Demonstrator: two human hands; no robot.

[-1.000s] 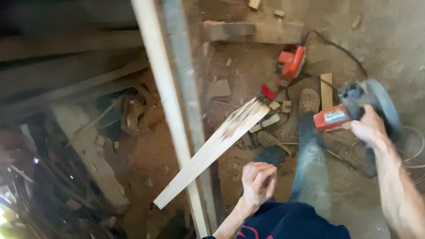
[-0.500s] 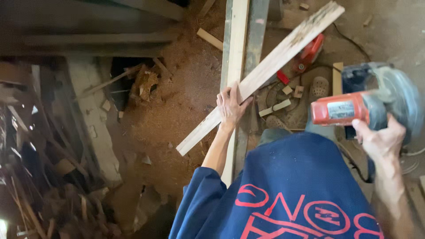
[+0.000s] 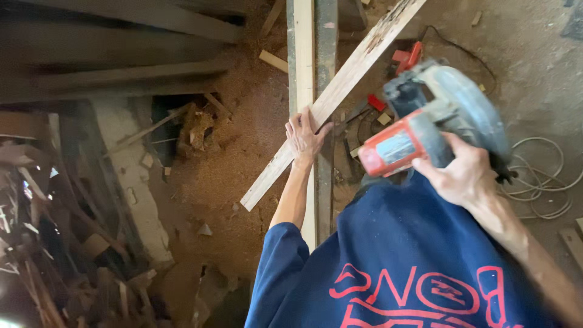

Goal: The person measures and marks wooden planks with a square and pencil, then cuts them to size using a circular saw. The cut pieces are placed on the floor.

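Sawdust floor littered with offcuts. The left hand presses a pale wooden slat down across an upright beam (likely to steady it), while the right hand grips a red-and-grey circular saw just right of it.

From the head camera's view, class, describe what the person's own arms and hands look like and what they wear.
Both hands are bare, with no gloves, rings or watch in view. The left hand leads back along a bare forearm to a dark blue sleeve that ends near the elbow. The right hand has a bare forearm too; its sleeve is out of frame. The top is dark blue with red print.
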